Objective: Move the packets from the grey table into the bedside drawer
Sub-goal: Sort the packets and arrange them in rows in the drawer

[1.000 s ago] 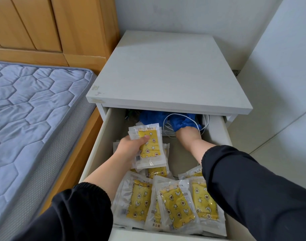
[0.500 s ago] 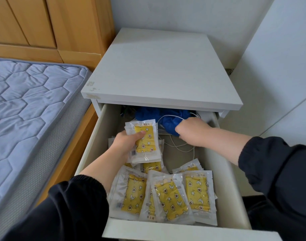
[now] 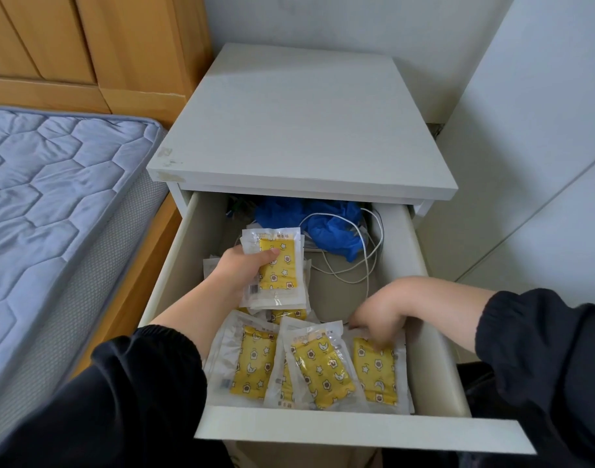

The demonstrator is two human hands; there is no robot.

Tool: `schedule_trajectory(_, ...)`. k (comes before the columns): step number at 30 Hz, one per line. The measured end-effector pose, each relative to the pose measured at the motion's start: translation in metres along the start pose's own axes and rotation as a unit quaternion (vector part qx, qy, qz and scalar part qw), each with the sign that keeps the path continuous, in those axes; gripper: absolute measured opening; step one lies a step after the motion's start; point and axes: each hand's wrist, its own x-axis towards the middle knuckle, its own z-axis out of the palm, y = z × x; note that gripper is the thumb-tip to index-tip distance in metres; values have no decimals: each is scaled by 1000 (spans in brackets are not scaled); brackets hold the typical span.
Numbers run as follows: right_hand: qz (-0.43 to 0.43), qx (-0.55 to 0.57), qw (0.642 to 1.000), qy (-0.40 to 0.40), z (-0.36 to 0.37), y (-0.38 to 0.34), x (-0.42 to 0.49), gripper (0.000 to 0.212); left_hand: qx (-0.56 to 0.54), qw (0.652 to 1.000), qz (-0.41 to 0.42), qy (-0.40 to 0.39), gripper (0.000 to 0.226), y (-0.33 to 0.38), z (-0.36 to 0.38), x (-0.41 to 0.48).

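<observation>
Drawer (image 3: 178, 261): pulled open. Packets (image 3: 319, 369): clear, with yellow star-printed contents. Three are laid flat, overlapping, along the front edge; a stack (image 3: 279, 265) is held tilted over the left middle.

head view, looking steeply down, close over open drawer (image 3: 323, 428)

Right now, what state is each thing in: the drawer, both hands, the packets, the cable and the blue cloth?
drawer: pulled open.
left hand: grips the held packets above the others.
held packets: sealed, stacked.
right hand: fingers on the front right packet; grip unclear.
front packets: sealed, lying overlapped in the drawer.
white cable: loose, looped at the back.
blue cloth: crumpled at the back.
</observation>
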Motion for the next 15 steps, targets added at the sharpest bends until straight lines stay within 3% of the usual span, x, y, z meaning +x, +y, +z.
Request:
schedule_trajectory(2, -3, -10, 1000, 10, 5, -1, -5, 45, 5, 1000, 0, -4, 30, -1, 1, 1)
schedule_trajectory(6, 8, 0, 993, 118, 18, -8, -10, 28, 11, 1000, 3, -12, 22, -4, 3, 2)
schedule_trajectory(10, 2, -23, 996, 89, 22, -11, -21, 32, 12, 1000, 1, -23, 20, -5, 6, -1)
schedule_trajectory(12, 7, 13, 996, 93, 12, -7, -26, 35, 14, 1000, 4, -23, 19, -5, 8, -2)
schedule_trajectory(15, 39, 146, 964, 219, -12, 9, -31, 35, 2, 1000, 12, -26, 19, -4, 12, -3)
